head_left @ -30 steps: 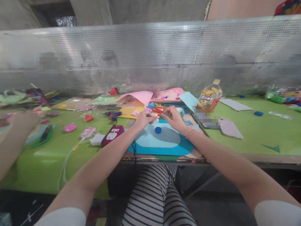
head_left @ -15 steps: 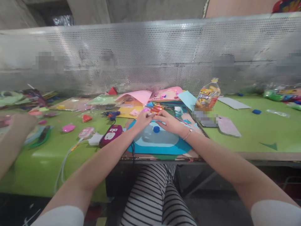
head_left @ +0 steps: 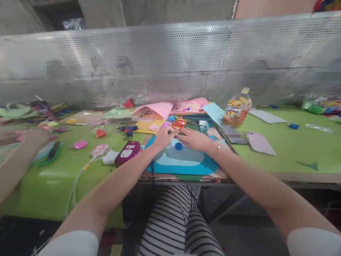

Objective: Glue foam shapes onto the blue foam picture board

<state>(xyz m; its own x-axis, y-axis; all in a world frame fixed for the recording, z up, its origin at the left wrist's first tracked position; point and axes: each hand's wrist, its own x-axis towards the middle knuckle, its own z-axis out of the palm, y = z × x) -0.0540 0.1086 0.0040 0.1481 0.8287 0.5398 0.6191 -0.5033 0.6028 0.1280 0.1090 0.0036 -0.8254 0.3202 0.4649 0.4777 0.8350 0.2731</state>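
The left hand (head_left: 164, 138) and right hand (head_left: 196, 139) were close together beyond the blue disc (head_left: 178, 146), their grips impossible to tell

- Green table (head_left: 287, 156) under the fingers (head_left: 184, 133), stretching off to both sides.
- Perforated metal screen (head_left: 160, 60) upright beyond the fingers, light glinting on it.
- Grey wall (head_left: 170, 12) farther beyond, above the screen.
- Dark recess (head_left: 57, 15) far beyond, left of the fingers.
- Pinkish panel (head_left: 279, 9) beyond and right.
- Dark floor (head_left: 245, 236) below the fingers.
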